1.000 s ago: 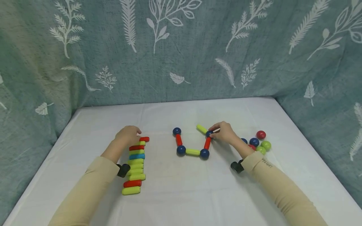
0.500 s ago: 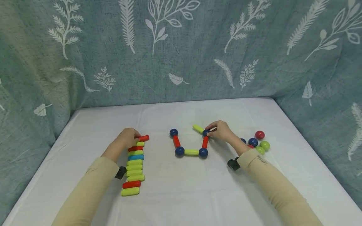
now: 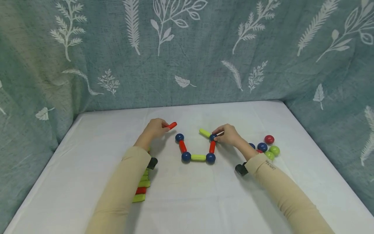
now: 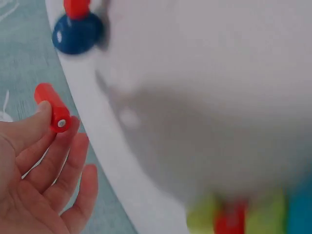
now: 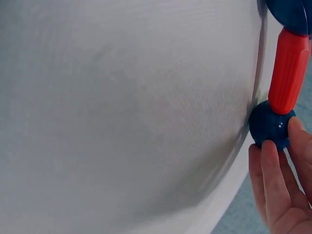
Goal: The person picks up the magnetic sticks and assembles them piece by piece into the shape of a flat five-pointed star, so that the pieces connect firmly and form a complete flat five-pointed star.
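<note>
My left hand (image 3: 156, 128) pinches a red rod (image 3: 171, 125) between thumb and fingertips, raised over the table's far part. In the left wrist view, a pale metal tip shows at the near end of the red rod (image 4: 52, 107). With thumb and fingers, my right hand (image 3: 229, 134) grips a blue ball (image 3: 213, 137) at the upper right of a linked frame. From that ball a yellow-green rod (image 3: 205, 132) points to the upper left. The frame also has red side rods (image 3: 182, 146), a yellow-green bottom rod (image 3: 198, 157) and another blue ball (image 3: 179, 137) at its upper left.
A column of red and yellow-green rods (image 3: 141, 190) lies at the left, partly hidden under the left sleeve. Right of the right wrist sits a cluster of loose balls (image 3: 269, 139), red, blue and green. A patterned curtain (image 3: 187, 58) hangs behind the white table (image 3: 187, 208).
My left hand has lifted the red rod from the top of the column and carried it right, close to the frame's upper-left ball. My right hand stays on its blue ball.
</note>
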{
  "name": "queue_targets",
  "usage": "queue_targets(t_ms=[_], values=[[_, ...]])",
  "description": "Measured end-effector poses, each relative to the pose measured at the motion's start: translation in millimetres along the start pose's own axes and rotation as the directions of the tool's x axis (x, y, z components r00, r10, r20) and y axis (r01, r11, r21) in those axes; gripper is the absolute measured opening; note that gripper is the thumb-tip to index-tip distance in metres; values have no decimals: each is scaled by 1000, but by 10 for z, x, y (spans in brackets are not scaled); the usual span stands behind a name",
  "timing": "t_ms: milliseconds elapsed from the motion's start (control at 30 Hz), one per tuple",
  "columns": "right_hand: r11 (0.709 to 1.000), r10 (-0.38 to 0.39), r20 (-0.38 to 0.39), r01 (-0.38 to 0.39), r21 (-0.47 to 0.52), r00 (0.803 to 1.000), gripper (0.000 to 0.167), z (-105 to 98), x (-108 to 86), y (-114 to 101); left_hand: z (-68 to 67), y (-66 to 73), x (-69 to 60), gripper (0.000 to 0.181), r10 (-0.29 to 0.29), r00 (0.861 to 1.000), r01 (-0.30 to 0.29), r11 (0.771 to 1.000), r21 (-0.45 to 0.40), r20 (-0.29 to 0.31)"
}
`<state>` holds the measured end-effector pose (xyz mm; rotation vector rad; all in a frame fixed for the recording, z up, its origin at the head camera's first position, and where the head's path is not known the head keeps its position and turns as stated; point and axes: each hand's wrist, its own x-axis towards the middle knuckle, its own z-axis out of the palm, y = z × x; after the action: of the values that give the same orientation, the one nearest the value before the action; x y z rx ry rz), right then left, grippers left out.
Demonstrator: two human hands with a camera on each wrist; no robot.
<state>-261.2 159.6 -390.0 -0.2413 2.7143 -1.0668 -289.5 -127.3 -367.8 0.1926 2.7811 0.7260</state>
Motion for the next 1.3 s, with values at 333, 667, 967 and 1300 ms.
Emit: queue_targets(t_ms=[333, 667, 967, 1300], values=[[1000, 9, -2, -9, 10, 1000, 25, 30, 18, -5, 346, 340, 109, 32, -34, 999, 36, 990, -138, 12], [1000, 17, 1, -17, 17, 1000, 26, 70, 48, -19, 443, 326, 115, 30, -25, 999, 27, 995, -94, 27], [1000, 6, -18, -6, 17, 1000, 26, 84, 22, -31, 450, 288, -10, 36, -45, 999, 43, 971, -234, -3], [1000, -2, -18, 2, 9, 1000, 26, 21, 0, -9, 563, 276, -69, 30, -51, 984, -1, 955, -297, -168]])
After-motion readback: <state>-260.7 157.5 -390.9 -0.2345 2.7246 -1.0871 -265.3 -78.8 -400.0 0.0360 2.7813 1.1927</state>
